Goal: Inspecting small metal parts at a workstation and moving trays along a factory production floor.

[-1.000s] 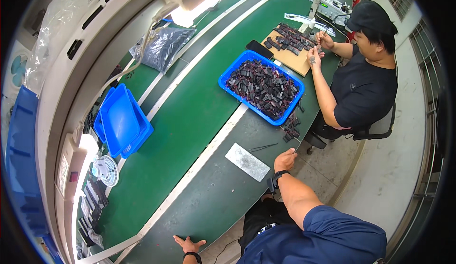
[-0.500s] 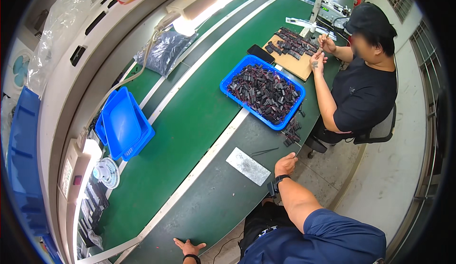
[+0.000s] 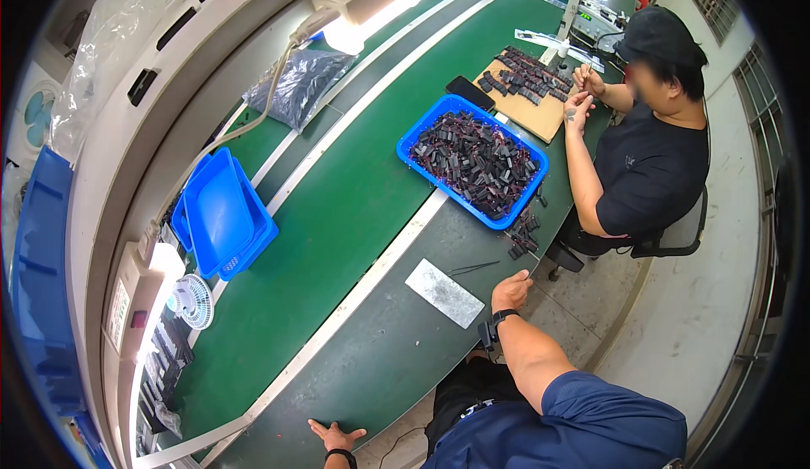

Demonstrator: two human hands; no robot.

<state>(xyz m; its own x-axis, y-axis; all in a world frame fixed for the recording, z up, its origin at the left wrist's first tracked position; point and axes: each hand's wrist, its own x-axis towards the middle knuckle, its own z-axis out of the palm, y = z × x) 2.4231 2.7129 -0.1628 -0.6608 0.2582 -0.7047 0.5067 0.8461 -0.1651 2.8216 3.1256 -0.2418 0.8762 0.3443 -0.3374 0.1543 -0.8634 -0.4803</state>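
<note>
My left hand (image 3: pixel 337 437) lies with fingers spread on the dark grey near strip of the workbench (image 3: pixel 337 376). At the bench's right edge, my right hand (image 3: pixel 511 290) is closed, its fingers curled round the table edge and partly hidden. Close to it lies a thin metal plate (image 3: pixel 445 293), pale and scuffed, with dark tweezers (image 3: pixel 474 267) beside it. Farther up stands a blue tray (image 3: pixel 403 150) heaped with small black parts (image 3: pixel 472 164) that have reddish wires. Several loose black parts (image 3: pixel 523 234) lie between this tray and my right hand.
A co-worker (image 3: pixel 650 148) sits at the right, hands raised over a brown board (image 3: pixel 531 119) with rows of black parts. Stacked blue trays (image 3: pixel 221 216), a small fan (image 3: pixel 192 302) and a bag (image 3: pixel 299 89) are left of the green belt (image 3: pixel 337 233). A black phone (image 3: pixel 470 94) lies behind the full tray.
The whole view has shifted slightly, so the bench things appear a little farther right. Both my hands keep their places and poses. The co-worker's hands have moved slightly closer together.
</note>
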